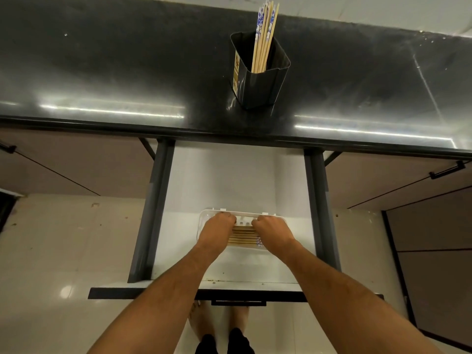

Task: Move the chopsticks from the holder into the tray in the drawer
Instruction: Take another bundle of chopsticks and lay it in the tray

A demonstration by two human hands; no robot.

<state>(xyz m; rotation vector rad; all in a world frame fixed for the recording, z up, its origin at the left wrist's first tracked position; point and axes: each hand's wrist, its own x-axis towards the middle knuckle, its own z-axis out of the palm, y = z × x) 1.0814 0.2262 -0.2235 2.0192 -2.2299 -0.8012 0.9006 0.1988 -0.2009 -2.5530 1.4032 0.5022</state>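
1. Both hands reach into the open drawer (291, 190): the left hand (219, 229) and right hand (272, 230), fingers curled down, press on chopsticks (242, 235) lying flat in the white tray (204, 215).
2. Whether either hand grips a stick cannot be told.
3. More chopsticks (264, 34) stand in the black holder (260, 83) on the dark bench (127, 72).

Left arm: I reach it bare from 7 o'clock up toward centre.
Left hand (219, 227): palm down, fingers curled under, knuckles toward 12 o'clock.
Right arm: in from 5 o'clock, mirroring the left.
Right hand (272, 229): palm down, fingers curled, just beside my left at 3 o'clock.
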